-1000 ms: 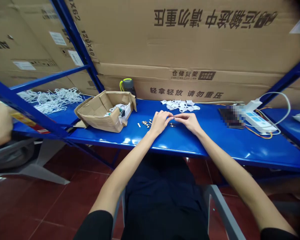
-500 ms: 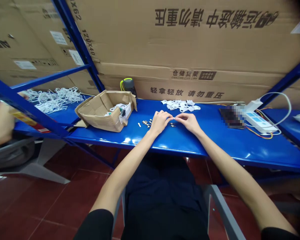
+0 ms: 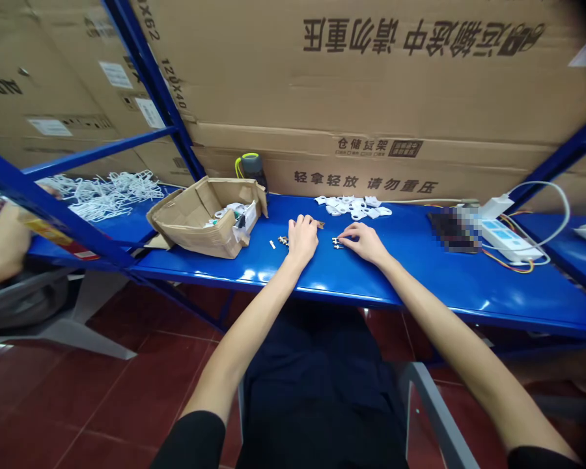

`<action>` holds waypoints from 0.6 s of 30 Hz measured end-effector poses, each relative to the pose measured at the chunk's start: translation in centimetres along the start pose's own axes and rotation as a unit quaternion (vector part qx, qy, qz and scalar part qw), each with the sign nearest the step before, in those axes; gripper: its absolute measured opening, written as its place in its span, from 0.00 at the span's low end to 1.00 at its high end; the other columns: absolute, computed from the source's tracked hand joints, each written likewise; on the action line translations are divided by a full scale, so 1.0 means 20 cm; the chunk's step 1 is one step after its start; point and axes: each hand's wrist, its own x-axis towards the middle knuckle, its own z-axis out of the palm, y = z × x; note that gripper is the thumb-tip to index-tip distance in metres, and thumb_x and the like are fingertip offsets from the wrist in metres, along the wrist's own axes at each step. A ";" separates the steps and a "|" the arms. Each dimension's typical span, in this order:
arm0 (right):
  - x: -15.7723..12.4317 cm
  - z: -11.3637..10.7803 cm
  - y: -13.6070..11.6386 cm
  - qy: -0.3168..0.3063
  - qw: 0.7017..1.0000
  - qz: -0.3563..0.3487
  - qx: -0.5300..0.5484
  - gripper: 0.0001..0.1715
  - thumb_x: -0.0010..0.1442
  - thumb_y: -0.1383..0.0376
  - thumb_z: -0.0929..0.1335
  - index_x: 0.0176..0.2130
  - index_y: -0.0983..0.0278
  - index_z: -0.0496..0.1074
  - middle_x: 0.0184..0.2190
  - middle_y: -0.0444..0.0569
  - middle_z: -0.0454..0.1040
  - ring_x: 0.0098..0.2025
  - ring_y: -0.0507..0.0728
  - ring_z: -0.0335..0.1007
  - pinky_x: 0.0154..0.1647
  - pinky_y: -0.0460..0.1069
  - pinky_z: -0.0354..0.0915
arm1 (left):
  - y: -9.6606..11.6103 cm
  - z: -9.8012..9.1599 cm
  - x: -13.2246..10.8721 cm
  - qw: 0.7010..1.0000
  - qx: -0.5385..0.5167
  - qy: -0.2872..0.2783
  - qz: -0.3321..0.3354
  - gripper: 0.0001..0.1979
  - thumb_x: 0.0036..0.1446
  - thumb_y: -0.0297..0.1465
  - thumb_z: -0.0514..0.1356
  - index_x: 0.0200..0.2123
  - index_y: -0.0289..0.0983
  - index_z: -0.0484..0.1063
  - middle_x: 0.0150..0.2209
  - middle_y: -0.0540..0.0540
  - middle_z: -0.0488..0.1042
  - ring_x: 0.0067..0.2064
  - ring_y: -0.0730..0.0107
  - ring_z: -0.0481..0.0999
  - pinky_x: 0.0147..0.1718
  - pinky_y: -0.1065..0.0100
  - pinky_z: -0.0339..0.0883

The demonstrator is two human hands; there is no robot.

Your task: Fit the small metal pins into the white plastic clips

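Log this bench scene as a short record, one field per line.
Left hand: palm down on the blue steel shelf, beside small metal fittings
Right hand: fingers curled, at a second cluster of fittings; any grip cannot be told
Nearby: white plastic clips behind the hands; open cardboard box to the left
Other person: a hand at the far left, apart from both hands
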 end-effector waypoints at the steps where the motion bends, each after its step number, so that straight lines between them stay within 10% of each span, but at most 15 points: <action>1: 0.00 0.00 0.00 -0.002 1.000 0.000 -0.004 0.10 0.68 0.59 0.73 0.42 0.56 0.87 0.47 0.51 0.82 0.52 0.64 0.77 0.57 0.58 0.71 | 0.00 0.00 0.00 1.000 0.006 0.003 -0.007 0.22 0.72 0.22 0.49 0.54 0.40 0.81 0.57 0.36 0.78 0.59 0.47 0.72 0.55 0.48 0.64; 18: -0.01 -0.01 -0.01 0.007 1.000 0.006 -0.009 0.09 0.67 0.60 0.72 0.42 0.57 0.86 0.45 0.51 0.82 0.46 0.62 0.76 0.52 0.56 0.70 | 0.02 -0.01 -0.01 1.000 0.010 -0.019 -0.023 0.21 0.72 0.23 0.50 0.56 0.38 0.80 0.58 0.35 0.77 0.60 0.45 0.71 0.58 0.47 0.63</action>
